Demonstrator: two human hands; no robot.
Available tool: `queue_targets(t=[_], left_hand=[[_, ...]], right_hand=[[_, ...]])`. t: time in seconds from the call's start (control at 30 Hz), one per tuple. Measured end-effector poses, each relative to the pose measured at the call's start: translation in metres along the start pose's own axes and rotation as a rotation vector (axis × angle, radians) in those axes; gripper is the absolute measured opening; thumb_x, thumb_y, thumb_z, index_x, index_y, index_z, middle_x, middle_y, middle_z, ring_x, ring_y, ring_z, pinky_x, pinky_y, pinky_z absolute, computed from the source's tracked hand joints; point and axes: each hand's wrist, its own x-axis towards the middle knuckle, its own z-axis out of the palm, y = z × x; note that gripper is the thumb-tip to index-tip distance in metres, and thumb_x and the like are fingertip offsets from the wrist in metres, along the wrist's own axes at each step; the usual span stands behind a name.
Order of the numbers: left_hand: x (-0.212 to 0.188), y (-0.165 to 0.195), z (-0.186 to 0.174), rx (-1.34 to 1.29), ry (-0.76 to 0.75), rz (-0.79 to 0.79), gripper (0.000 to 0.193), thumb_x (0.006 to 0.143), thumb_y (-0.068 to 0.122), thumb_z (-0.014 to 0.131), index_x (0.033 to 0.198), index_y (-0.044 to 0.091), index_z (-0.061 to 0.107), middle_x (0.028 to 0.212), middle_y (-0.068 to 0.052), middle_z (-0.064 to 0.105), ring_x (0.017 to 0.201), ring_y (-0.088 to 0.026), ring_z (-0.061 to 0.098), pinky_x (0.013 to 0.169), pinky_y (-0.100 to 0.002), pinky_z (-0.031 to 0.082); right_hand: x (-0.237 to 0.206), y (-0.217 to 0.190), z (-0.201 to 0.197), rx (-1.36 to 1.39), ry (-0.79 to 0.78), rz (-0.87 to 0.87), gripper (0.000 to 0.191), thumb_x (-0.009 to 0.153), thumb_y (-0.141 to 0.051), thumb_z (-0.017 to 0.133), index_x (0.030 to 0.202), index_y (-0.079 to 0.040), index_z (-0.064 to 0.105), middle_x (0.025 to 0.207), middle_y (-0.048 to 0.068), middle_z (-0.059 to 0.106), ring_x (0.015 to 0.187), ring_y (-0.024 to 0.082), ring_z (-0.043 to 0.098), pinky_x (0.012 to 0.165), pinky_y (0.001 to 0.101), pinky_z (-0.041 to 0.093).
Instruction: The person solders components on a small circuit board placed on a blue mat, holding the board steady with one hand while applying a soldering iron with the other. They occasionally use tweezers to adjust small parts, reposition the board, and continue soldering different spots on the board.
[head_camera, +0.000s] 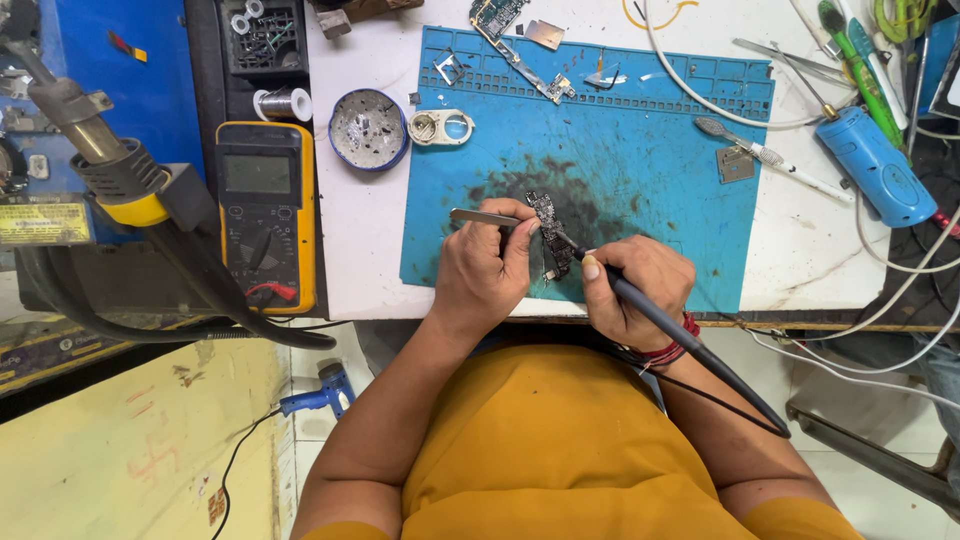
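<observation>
1. Carrying everything, the white table (810, 250) fills the upper half of the head view, with tools pushed to its edges so the centre is free to work on.
2. On it lies a blue repair mat (650, 170), its middle darkened by a sooty patch; it likely shields the table from heat.
3. A hot-air gun (90, 150) leans in its holder at far left, off the mat, nozzle pointed away from the hands.
4. A yellow multimeter (268, 215) lies flat just left of the table edge, its screen facing up and readable from the seat.
5. A blue cylindrical tool (875, 165) lies at the right, among white cables.
6. The left hand (482, 268) is closed around metal tweezers (485, 216), whose tips reach to the board, seemingly to pin it flat.
7. The right hand (632, 290) grips a black soldering iron (690, 345) like a pen, its tip angled down onto the board and its cord trailing off toward the lap.
8. A small round tin (368, 128) sits just beyond the mat's left edge, within reach.
9. The small dark circuit board (550, 232) lies on the sooty patch, between both hands and touching tweezers and iron tip.
</observation>
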Motion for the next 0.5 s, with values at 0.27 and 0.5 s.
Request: queue_targets(t=[0.27, 0.5], left_hand=[[-0.0002, -0.0013, 0.0005, 0.01, 0.001, 0.012, 0.012, 0.102, 0.008, 0.067, 0.107, 0.005, 0.057, 0.088, -0.008, 0.071, 0.07, -0.027, 0.071, 0.06, -0.037, 0.055], [-0.0001, -0.0011, 0.0005, 0.008, 0.004, 0.026, 0.012, 0.102, 0.008, 0.067, 0.107, 0.004, 0.057, 0.089, -0.009, 0.071, 0.072, -0.027, 0.071, 0.061, -0.037, 0.055]], right_hand=[[0.0002, 0.0004, -0.0005, 0.008, -0.007, 0.004, 0.009, 0.095, -0.006, 0.069, 0.09, -0.004, 0.062, 0.073, 0.01, 0.064, 0.06, 0.026, 0.062, 0.057, 0.0358, 0.046], [0.0009, -0.001, -0.0008, 0.013, -0.011, 0.011, 0.009, 0.096, -0.006, 0.069, 0.091, -0.004, 0.062, 0.073, 0.009, 0.063, 0.061, 0.026, 0.062, 0.057, 0.0352, 0.046]])
